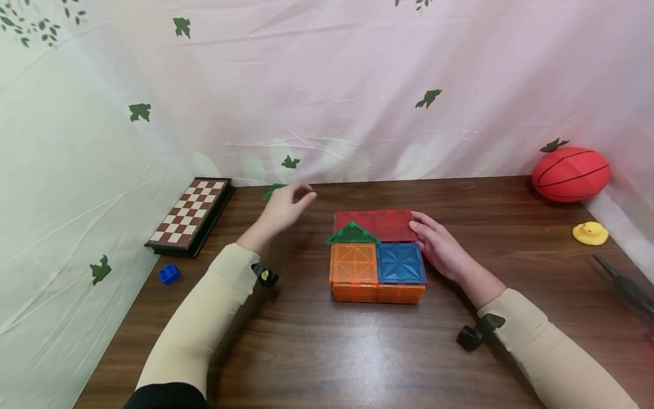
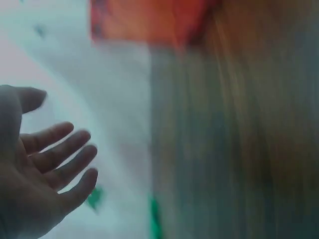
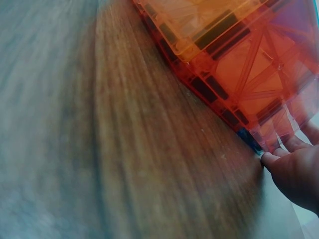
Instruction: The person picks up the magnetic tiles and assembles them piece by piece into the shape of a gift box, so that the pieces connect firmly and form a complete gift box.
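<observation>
A box of translucent magnetic tiles stands mid-table. Its front is orange, and an orange tile [image 1: 353, 263] and a blue tile [image 1: 401, 263] lie side by side on top. Behind them rise red tiles [image 1: 392, 225], with a green triangle tile [image 1: 352, 233] before the left one. My right hand [image 1: 438, 244] pinches the right edge of the red tiles, thumb in front and fingers behind. Holding nothing, my left hand [image 1: 287, 205] hovers left of the box, fingers loosely bent. Another green tile [image 1: 273, 192] shows partly behind it. The left wrist view is blurred.
A chessboard [image 1: 191, 211] lies at the back left, with a small blue block [image 1: 170, 274] nearer. On the right are a red ball [image 1: 571, 174], a yellow rubber duck [image 1: 590, 233] and a dark pointed object [image 1: 627, 288]. A pale curtain [image 1: 347, 96] hangs behind the table.
</observation>
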`<action>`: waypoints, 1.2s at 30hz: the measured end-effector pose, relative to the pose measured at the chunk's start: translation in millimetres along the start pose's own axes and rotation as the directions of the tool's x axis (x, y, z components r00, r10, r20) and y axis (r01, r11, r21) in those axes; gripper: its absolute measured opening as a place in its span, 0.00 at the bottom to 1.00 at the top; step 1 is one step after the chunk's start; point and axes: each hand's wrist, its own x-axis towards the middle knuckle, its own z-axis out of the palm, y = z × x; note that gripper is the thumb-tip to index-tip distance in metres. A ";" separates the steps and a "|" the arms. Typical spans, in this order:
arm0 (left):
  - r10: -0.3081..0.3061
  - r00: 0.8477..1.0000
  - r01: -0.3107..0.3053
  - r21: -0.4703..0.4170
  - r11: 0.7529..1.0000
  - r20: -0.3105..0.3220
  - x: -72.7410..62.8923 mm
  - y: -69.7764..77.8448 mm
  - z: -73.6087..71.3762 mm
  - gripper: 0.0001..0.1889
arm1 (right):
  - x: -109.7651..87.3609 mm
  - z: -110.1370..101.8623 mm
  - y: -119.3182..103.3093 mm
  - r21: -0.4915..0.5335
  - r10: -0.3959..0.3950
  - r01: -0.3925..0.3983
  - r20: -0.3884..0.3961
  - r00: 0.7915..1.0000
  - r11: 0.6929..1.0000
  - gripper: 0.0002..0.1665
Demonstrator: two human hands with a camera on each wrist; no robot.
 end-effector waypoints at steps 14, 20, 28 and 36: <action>-0.242 0.958 0.142 0.478 0.867 0.154 22.5 -89.5 -16.6 0.28 | 4.4 1.6 -0.6 0.006 -0.010 0.010 -0.009 1.000 1.000 0.39; -0.177 0.966 0.064 0.491 0.869 0.187 -5.4 -75.1 -4.2 0.27 | 1.9 -0.1 -0.3 0.002 -0.009 0.009 -0.010 1.000 1.000 0.39; -0.072 0.979 -0.027 0.470 0.882 0.191 -45.7 -53.9 7.3 0.25 | 0.4 -0.5 -0.6 -0.008 0.000 0.000 -0.010 1.000 1.000 0.40; -0.152 0.977 0.090 0.358 0.929 0.151 -18.5 -67.4 -4.3 0.28 | 0.4 0.0 0.3 -0.002 0.006 -0.006 -0.002 1.000 1.000 0.40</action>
